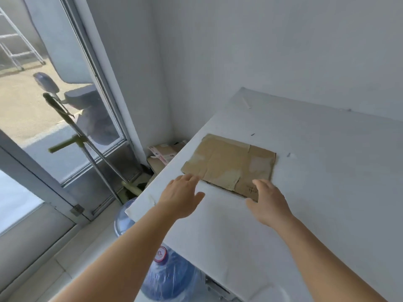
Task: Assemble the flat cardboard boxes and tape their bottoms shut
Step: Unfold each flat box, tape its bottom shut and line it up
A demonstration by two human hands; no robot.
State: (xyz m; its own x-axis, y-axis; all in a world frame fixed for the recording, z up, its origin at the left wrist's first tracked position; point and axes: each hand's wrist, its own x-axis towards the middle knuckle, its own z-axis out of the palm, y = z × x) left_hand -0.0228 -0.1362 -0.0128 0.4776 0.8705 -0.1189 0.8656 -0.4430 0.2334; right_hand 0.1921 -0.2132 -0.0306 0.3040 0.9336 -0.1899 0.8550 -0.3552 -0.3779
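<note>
Wall (261, 44): plain, matte, pale grey-white, meeting in a corner behind the bench.
Glass door (65, 127): clear panes in a grey metal frame, left of the bench; metal hinge low on the frame.
Bench (327, 192): flat, white, smooth matte top with a few small dark specks; square corner jutting toward the door.
Water bottles (170, 277): two, translucent blue plastic, round-shouldered, standing on the floor under the bench's near edge; nearer one capped with a white and red seal.
Flat cardboard box (229, 164): brown corrugated sheet, roughly rectangular, lying flat on the bench near its left edge; creased, worn, patched with shiny clear tape, ragged along the near edge.
Mop handles (96, 162): thin metal poles with yellow-green plastic fittings, leaning against the door.
Cardboard scraps (163, 155): brown pieces with red-printed white tape, wedged in the corner below the bench.
Left hand (181, 197): palm down, fingers straight and loosely spread, tips touching the box's near left corner, gripping nothing.
Right hand (268, 203): palm down, fingers relaxed and slightly parted, lying over the box's near right corner, thumb out to the side, nothing pinched.
</note>
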